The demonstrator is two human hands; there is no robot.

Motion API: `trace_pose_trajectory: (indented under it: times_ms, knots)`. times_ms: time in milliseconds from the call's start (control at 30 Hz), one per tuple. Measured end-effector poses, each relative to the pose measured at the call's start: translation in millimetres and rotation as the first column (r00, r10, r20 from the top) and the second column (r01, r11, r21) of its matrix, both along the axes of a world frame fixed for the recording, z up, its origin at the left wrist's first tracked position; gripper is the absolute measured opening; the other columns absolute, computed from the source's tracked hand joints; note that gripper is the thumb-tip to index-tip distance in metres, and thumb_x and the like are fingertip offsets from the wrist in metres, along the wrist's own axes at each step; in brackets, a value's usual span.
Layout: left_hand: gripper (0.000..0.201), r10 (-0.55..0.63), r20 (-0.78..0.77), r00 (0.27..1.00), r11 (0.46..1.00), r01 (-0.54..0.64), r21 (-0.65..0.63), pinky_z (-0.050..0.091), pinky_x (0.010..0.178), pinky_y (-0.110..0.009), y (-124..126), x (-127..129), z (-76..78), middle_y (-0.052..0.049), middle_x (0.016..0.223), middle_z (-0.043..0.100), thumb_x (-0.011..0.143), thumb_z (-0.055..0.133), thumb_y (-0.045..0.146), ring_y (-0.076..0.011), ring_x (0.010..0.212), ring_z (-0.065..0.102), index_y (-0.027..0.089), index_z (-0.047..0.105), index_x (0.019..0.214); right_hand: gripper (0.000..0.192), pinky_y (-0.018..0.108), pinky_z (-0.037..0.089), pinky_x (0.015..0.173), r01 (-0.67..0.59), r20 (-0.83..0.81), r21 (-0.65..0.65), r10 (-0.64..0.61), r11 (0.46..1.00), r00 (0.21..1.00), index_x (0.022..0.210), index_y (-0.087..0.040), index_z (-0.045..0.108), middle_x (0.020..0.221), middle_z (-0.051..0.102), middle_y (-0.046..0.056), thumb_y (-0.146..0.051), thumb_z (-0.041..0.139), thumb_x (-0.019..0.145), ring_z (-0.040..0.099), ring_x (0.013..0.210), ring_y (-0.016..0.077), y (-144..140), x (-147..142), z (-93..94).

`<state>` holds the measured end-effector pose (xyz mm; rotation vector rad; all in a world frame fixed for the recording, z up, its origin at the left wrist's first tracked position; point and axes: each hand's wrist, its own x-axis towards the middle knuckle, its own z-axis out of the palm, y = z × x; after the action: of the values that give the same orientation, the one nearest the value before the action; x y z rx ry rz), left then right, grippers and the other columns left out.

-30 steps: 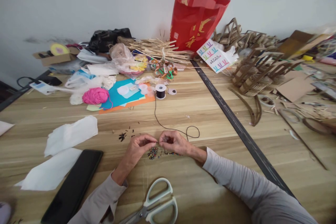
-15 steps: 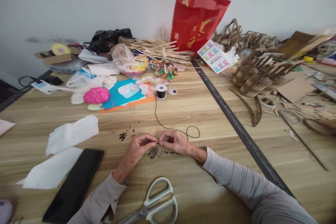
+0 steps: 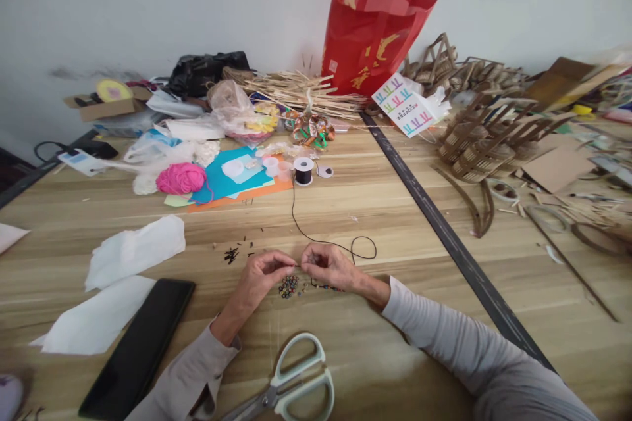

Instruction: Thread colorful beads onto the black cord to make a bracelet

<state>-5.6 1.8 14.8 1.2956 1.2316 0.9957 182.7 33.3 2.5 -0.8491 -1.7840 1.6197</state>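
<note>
My left hand (image 3: pixel 264 276) and my right hand (image 3: pixel 332 268) face each other just above the table, each in a pinch, fingertips almost meeting. A thin dark strand bridges the small gap; what sits inside my left fingertips is too small to make out. My right fingers pinch the black cord (image 3: pixel 316 241), which loops over the table from a black spool (image 3: pixel 303 172) with white ends. Below the fingertips lies a cluster of small coloured beads (image 3: pixel 288 286). A short row of strung beads (image 3: pixel 328 287) shows under my right hand.
Scissors (image 3: pixel 301 378) with pale handles lie nearest me. Left are a long black case (image 3: pixel 141 342) and white paper pieces (image 3: pixel 135 250). Short black bits (image 3: pixel 231 255) lie beyond my left hand. Pink yarn (image 3: pixel 181 179), a red bag (image 3: pixel 372 39) and small woven baskets (image 3: pixel 478 145) stand farther back.
The fingertips have drawn very slightly apart, my right hand shifting a little to the right. Beads, cord and scissors stay where they were.
</note>
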Motion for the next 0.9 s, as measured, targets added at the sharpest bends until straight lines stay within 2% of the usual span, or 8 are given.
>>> trace_pose_trajectory:
  times_ms: [367, 900]
  knots:
    - [0.006, 0.001, 0.024, 1.0, 1.0, 0.0, -0.019, 0.046, 0.061, -0.023, -0.7, 1.1, 0.9, -0.003, 0.067, 0.068, 0.063, 0.07, 0.018, -0.0146, 0.063, 0.059, 0.014, 0.07, 0.068, 0.016, 0.016, 0.029, 0.047, -0.014, -0.018, -0.012, 0.013, 1.0, 1.0, 0.076, -0.014, 0.054, 0.06, 0.046, -0.004, -0.029, 0.058, 0.08, 0.037, 0.052, 0.0058, 0.0, 0.0, -2.3]
    - [0.007, 0.003, 0.016, 1.0, 1.0, -0.003, -0.024, 0.045, 0.06, -0.023, -0.3, 1.0, 0.9, -0.002, 0.066, 0.068, 0.063, 0.07, 0.019, -0.0141, 0.062, 0.058, 0.014, 0.071, 0.068, 0.019, 0.017, 0.03, 0.047, -0.022, -0.053, -0.039, 0.02, 0.999, 0.998, 0.076, -0.013, 0.054, 0.06, 0.046, -0.004, -0.031, 0.06, 0.079, 0.037, 0.051, 0.0054, -0.1, 0.3, -0.5]
